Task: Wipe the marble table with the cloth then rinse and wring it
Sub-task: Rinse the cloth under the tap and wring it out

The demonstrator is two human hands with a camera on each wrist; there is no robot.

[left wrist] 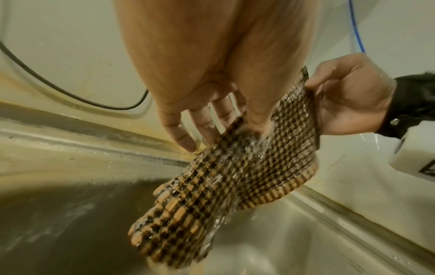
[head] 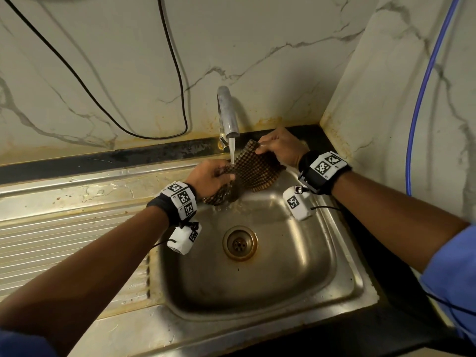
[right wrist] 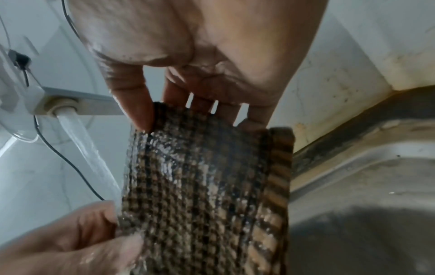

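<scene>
Rinsing under the tap. You are reaching both forearms forward over the steel sink (head: 342, 256), wrists level, and stretching the checked brown cloth (head: 253, 171) between your hands. Your left hand (head: 210, 176) is pinching the near-left edge of the cloth: in the left wrist view the thumb is pressing on top of the fabric while the fingers (left wrist: 181, 134) are extending almost straight beneath it. Your right hand (head: 279, 145), held farther from you and slightly higher, is gripping the opposite edge between the thumb (right wrist: 134, 108) and the four fingers, which are lying side by side behind the fabric. The cloth is sloping down from your right hand toward your left, with a loose tail hanging below the left hand over the basin.

The faucet (head: 228, 112) is standing just beyond your left hand, and its water stream (head: 232, 150) is falling onto the cloth between your two hands, nearer the left. The fabric is glistening wet. The drain (head: 240, 243) is lying below and nearer to you than both hands.
</scene>
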